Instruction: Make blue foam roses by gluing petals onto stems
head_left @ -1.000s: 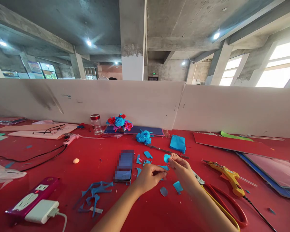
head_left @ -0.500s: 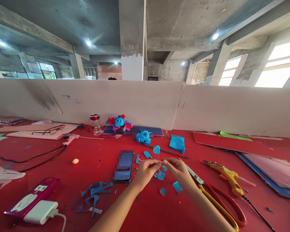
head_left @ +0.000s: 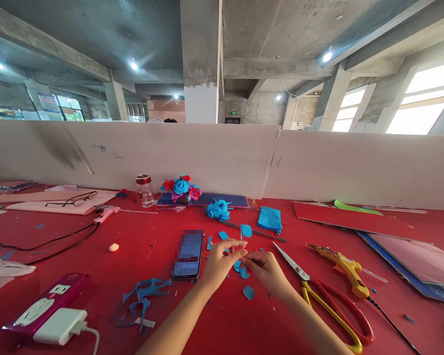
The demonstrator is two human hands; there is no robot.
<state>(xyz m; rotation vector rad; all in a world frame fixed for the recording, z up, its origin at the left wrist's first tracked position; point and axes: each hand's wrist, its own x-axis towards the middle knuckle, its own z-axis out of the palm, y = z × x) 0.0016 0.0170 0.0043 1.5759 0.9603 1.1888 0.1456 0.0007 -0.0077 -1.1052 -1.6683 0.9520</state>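
Note:
Above the middle of the red table, my left hand (head_left: 222,261) and my right hand (head_left: 266,271) meet at the fingertips. Both are pinched on a thin stem, mostly hidden by the fingers, with a blue petal (head_left: 246,230) upright at its top. Loose blue petals (head_left: 248,293) lie below and behind the hands, some partly covered. Just left of my left hand is a phone (head_left: 188,254). Long scissors (head_left: 299,271) with red and yellow handles lie open beside my right hand.
Blue paper flowers (head_left: 218,210), a stack of blue paper (head_left: 270,219) and a flower arrangement (head_left: 181,188) sit farther back. A yellow glue gun (head_left: 346,266) lies right, a pink one (head_left: 106,213) left. Blue scraps (head_left: 144,301) and a power strip (head_left: 48,301) are front left.
The petal on the stem has turned and shifted slightly right. My right hand has lowered and drawn its fingers in, now covering a loose blue piece. My left index finger has straightened.

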